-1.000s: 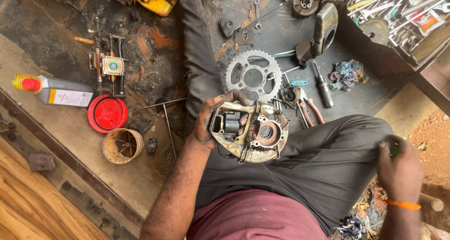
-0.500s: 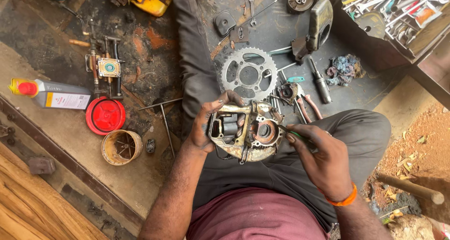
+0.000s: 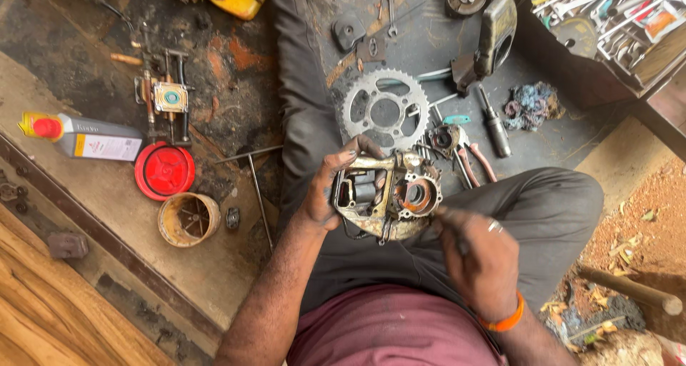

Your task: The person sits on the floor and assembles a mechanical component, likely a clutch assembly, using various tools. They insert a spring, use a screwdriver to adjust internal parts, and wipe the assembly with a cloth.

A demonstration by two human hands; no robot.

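- The engine casing point(image 3: 386, 194), a greasy metal housing, sits in the middle of the frame above the person's lap.
- The left hand point(image 3: 330, 194) grips its left edge, fingers curled over the rim.
- The right hand point(image 3: 477, 255) is closed around a thin tool at the casing's lower right.
- It looks heavy, rigid and oily; firm rim holds suit it best.
- A sprocket point(image 3: 384, 110) lies just above on the floor.
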